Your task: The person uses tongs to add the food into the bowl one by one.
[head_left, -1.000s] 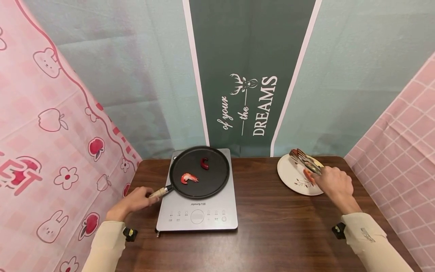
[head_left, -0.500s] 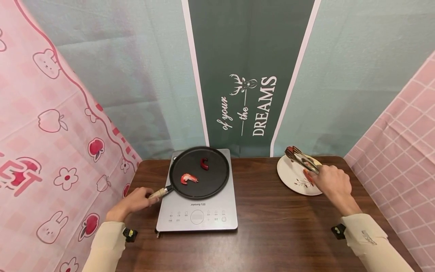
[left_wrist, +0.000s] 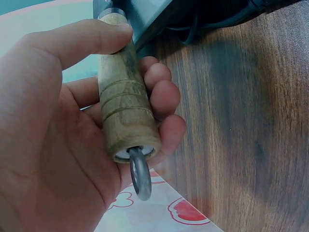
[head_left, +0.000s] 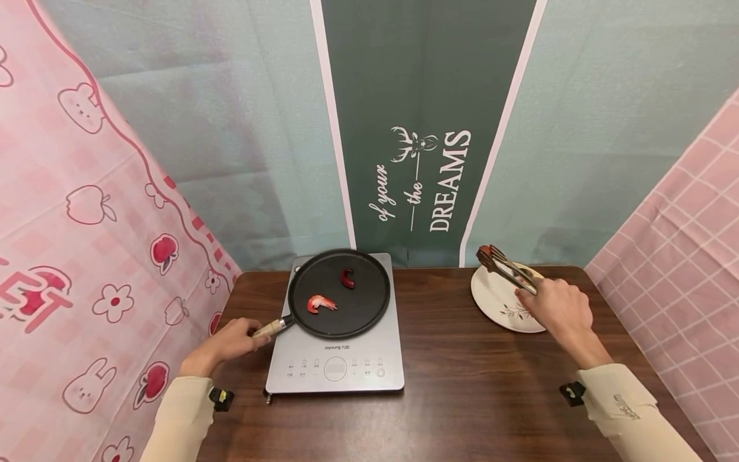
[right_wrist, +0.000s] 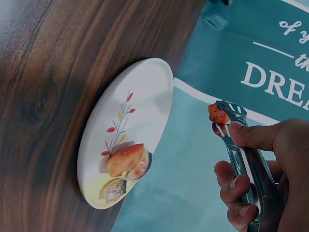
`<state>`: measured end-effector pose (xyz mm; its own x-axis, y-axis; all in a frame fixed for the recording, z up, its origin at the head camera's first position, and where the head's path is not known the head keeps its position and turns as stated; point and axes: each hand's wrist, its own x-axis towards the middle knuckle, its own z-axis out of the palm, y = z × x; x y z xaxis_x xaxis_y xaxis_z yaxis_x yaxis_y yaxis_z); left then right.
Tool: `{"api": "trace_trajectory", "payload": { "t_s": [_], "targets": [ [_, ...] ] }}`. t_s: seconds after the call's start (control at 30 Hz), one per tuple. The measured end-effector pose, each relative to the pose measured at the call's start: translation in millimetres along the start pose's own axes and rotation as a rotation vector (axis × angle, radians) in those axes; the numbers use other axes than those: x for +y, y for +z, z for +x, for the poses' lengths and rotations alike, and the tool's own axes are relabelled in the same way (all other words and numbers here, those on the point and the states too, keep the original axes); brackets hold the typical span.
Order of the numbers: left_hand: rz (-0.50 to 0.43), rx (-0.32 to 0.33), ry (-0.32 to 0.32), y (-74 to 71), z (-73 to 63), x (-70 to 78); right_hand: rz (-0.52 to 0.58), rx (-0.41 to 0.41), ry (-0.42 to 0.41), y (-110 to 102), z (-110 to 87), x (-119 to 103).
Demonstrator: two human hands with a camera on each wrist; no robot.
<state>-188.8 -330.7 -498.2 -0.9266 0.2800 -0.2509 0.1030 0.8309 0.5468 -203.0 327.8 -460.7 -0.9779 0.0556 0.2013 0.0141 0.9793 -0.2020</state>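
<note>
My left hand (head_left: 233,340) grips the wooden handle (left_wrist: 126,99) of a flat black frying pan (head_left: 346,317), its thumb along the top. On the pan lie an orange-and-white shrimp (head_left: 321,303) and a dark red curled piece (head_left: 348,278). My right hand (head_left: 560,314) holds metal tongs (right_wrist: 251,176) with slotted tips. Pinched in those tips is a small reddish-brown food piece (right_wrist: 218,115), held above the left rim of a white plate (head_left: 491,301). A larger orange-brown food chunk (right_wrist: 128,162) and a smaller dark-skinned piece (right_wrist: 115,191) rest on the plate.
Under the pan is a silver induction cooker (head_left: 335,382) with touch controls along its front. The brown wooden table (head_left: 462,398) ends at a printed green cloth (head_left: 427,192) behind. Pink cloths (head_left: 133,256) hang at both sides. A black cable (left_wrist: 231,19) lies by the cooker.
My right hand has moved slightly left and up, taking the tongs and the food piece from over the plate toward its left rim. The left hand and pan stay put.
</note>
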Motion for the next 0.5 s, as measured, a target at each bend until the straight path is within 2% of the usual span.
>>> {"api": "trace_trajectory", "payload": {
  "t_s": [0.5],
  "targets": [
    [0.010, 0.013, 0.001, 1.1, 0.5, -1.1, 0.009, 0.054, -0.034, -3, 0.5, -15]
  ]
}}
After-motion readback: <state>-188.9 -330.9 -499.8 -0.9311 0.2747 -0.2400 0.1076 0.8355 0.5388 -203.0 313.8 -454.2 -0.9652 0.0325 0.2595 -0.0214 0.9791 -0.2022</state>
